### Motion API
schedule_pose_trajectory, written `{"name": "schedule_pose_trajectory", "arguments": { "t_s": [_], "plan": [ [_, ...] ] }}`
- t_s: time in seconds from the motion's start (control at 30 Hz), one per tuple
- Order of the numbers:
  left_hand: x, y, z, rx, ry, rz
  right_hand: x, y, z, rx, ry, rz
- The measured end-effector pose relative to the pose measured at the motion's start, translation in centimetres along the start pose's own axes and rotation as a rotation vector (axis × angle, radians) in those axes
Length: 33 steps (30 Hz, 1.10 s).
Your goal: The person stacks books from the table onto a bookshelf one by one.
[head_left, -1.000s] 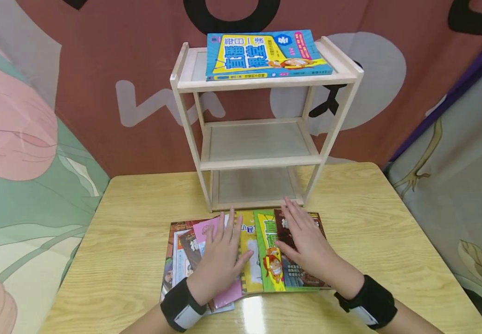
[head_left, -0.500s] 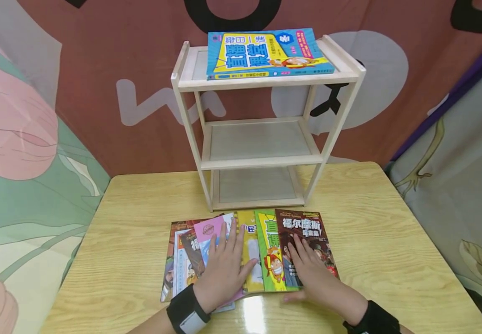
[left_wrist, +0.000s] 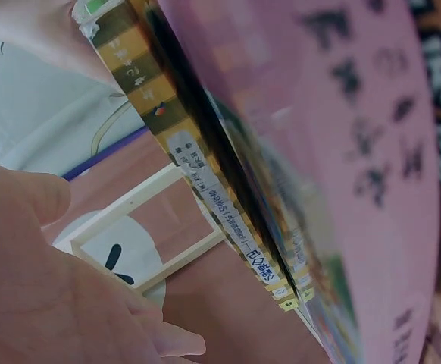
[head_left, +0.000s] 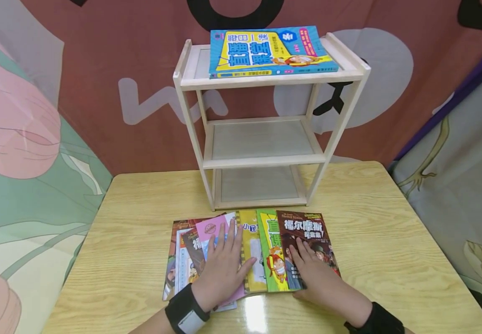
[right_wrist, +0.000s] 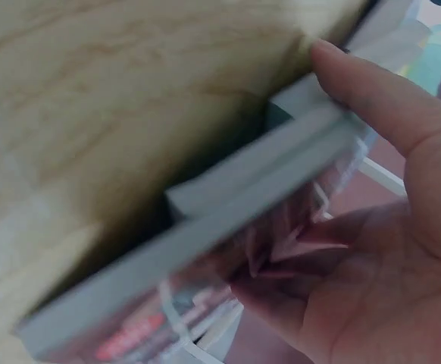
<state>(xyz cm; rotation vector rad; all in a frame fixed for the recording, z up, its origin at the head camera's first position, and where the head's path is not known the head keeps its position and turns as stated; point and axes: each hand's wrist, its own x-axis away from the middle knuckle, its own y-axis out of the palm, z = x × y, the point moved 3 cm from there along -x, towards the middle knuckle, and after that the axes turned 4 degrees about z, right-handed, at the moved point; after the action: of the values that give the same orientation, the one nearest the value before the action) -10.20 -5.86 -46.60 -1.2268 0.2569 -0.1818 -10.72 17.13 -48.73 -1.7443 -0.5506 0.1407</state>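
Observation:
In the head view several books lie overlapping in a fan on the table. My left hand (head_left: 221, 271) rests with straight fingers across the pink book (head_left: 208, 228) and the edge of the yellow book (head_left: 255, 266). My right hand (head_left: 318, 278) lies on the lower part of a dark brown book (head_left: 303, 226), fingers extended over its cover. A green book (head_left: 272, 276) shows between yellow and dark brown. In the right wrist view the thumb (right_wrist: 372, 91) reaches past the pale page edges. The left wrist view has the yellow book's striped spine (left_wrist: 213, 189) beside pink.
Behind the books stands a white three-level shelf (head_left: 266, 161), with a blue book (head_left: 270, 52) lying flat on its top. At the fan's left end is another brown-edged book (head_left: 169, 273). Patterned cloth (head_left: 149, 148) hangs behind the wooden table (head_left: 132, 222).
My right hand has slid down the dark brown book toward its lower edge, uncovering the title. My left hand has hardly moved on the pink and yellow books.

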Motion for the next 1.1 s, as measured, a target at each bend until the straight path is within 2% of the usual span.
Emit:
{"name": "schedule_pose_trajectory", "arguments": {
  "t_s": [0.17,0.33,0.43,0.5,0.7,0.87,0.97,1.1],
  "plan": [
    [0.0,0.0,0.0,-0.003,0.003,0.003,0.6,-0.9,-0.3,-0.041,-0.026,-0.032],
    [0.0,0.0,-0.1,0.011,0.002,-0.009,1.2,-2.3,-0.4,-0.146,-0.032,-0.064],
    [-0.1,0.1,-0.2,0.019,0.005,-0.017,1.6,-3.1,-0.6,-0.147,-0.018,-0.047],
    [-0.1,0.1,-0.2,0.023,0.008,-0.022,1.7,-3.6,-0.8,-0.131,-0.008,-0.002],
    [-0.1,0.1,-0.1,0.028,0.004,-0.042,1.7,-5.1,-0.6,-0.070,-0.006,0.215],
    [-0.3,-0.1,-0.1,0.029,0.017,-0.035,1.9,-6.0,-0.5,-0.027,-0.041,0.332],
    [-0.5,-0.3,0.0,0.040,0.025,0.003,2.1,-6.6,-0.5,-0.049,-0.097,0.384],
    [-1.0,-1.1,0.1,0.069,0.029,0.087,2.4,-7.2,-0.7,-0.090,-0.193,0.402]
  ]
}}
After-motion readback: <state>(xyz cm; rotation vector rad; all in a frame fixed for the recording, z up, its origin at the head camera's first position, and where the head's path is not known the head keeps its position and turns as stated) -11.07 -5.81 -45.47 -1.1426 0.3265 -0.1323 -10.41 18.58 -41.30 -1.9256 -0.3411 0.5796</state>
